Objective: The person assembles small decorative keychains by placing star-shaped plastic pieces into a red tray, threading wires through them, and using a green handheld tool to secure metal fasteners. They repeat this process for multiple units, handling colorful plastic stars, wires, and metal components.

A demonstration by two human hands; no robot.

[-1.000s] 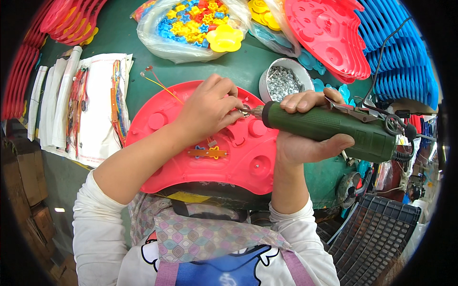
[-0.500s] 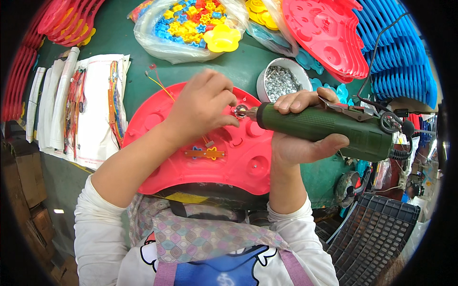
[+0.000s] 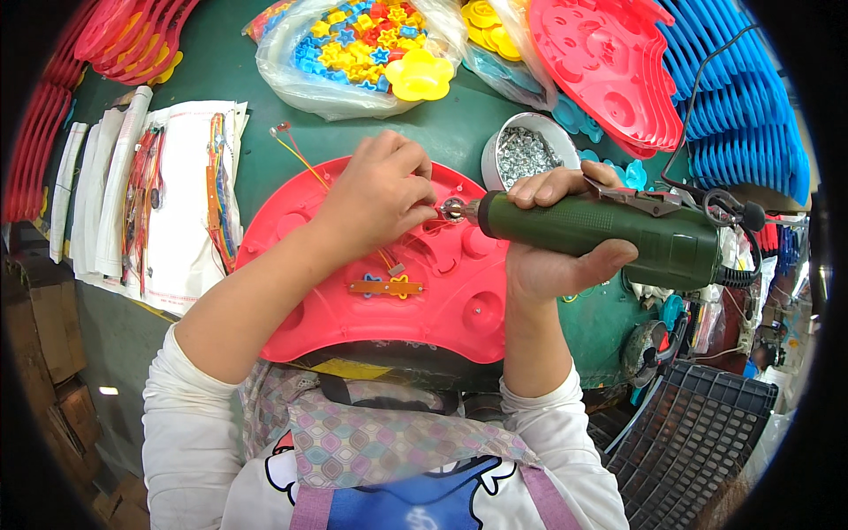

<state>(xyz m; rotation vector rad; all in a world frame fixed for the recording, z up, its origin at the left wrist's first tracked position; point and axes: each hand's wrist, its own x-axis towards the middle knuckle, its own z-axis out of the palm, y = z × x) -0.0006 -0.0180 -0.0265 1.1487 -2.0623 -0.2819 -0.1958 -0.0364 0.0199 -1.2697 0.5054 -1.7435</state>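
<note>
In my right hand (image 3: 539, 269) lies a green electric screwdriver (image 3: 609, 237), held level with its bit pointing left. My left hand (image 3: 382, 190) reaches over a red plastic toy shell (image 3: 442, 322), its thumb and fingers pinched together close to the bit's tip. Whatever small thing they may hold is hidden. By the tip, a small round metal part (image 3: 453, 209) sits in the shell. A brown circuit strip (image 3: 386, 288) with blue and yellow star-shaped buttons is set in the shell's front part. Thin wires (image 3: 306, 163) pass under my left hand to a small connector (image 3: 397, 269).
A white tub of screws (image 3: 527, 152) stands behind the screwdriver. A bag of coloured star pieces (image 3: 353, 53) sits at the back. Wire bundles lie on a white sheet (image 3: 181, 212) at left. Stacked red shells (image 3: 609, 79) and blue parts (image 3: 742, 115) fill the far right.
My left fingers have drawn together beside the bit's tip, after being blurred and more spread. The screwdriver stays nearly in place, and the whole view has shifted slightly.
</note>
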